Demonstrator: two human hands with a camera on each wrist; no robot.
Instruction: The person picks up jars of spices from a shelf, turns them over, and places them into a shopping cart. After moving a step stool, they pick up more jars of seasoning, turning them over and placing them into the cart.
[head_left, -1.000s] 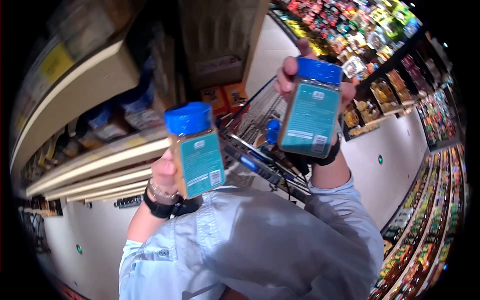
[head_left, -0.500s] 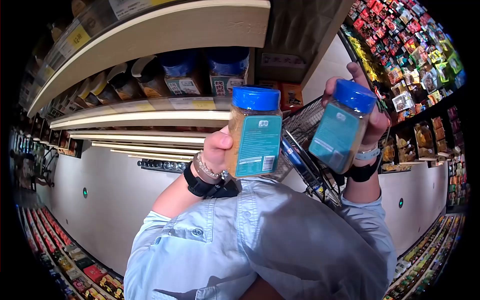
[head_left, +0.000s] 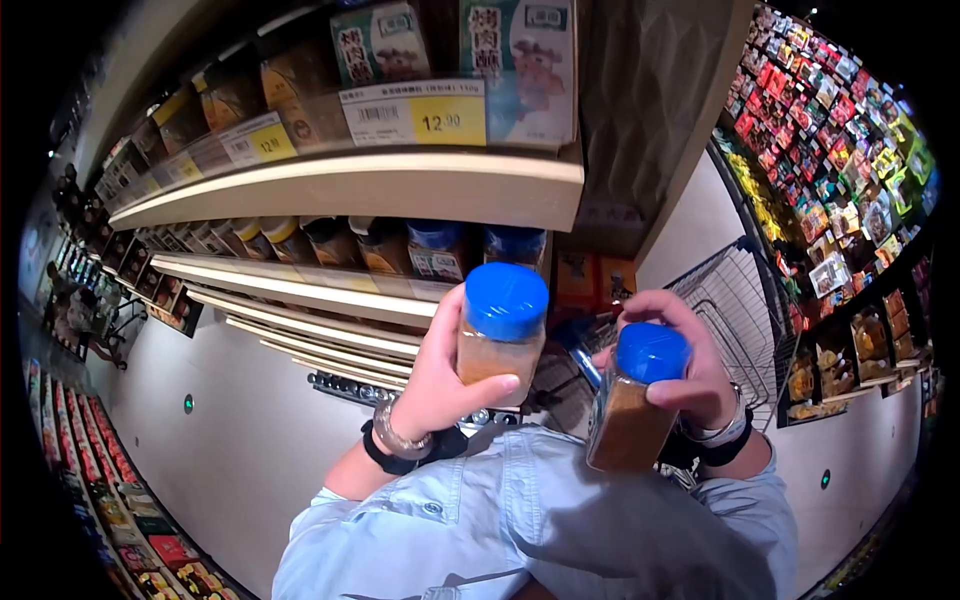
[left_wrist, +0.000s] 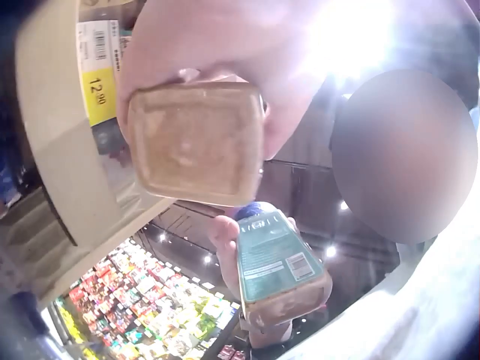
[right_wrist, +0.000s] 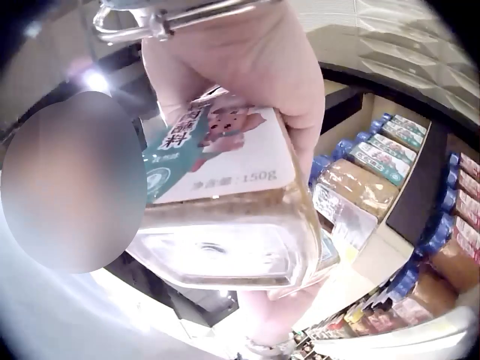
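Note:
My left hand (head_left: pixel 435 375) grips a seasoning jar (head_left: pixel 500 350) with a blue lid and pale brown powder inside, its thumb across the near side. In the left wrist view the square base of this jar (left_wrist: pixel 196 146) faces the camera. My right hand (head_left: pixel 695 365) holds a second blue-lidded jar (head_left: pixel 630 425), filled with darker brown powder and tilted, thumb just below the lid. This jar's teal back label with a barcode (left_wrist: pixel 289 259) shows in the left wrist view. Its white front label (right_wrist: pixel 232 154), with a meat picture and "150g", appears in the right wrist view.
Wooden shelves (head_left: pixel 360 190) with rows of seasoning jars stand at the left. A price tag (head_left: pixel 440 118) reads 12.90. Behind my right hand is a wire shopping cart (head_left: pixel 735 300). Colourful packaged goods (head_left: pixel 840 150) fill a display at the far right.
Both jars have turned, so their teal labels no longer face the head camera and their lids tilt toward it. Both hands sit lower in view, and my right fingers have curled in around the jar.

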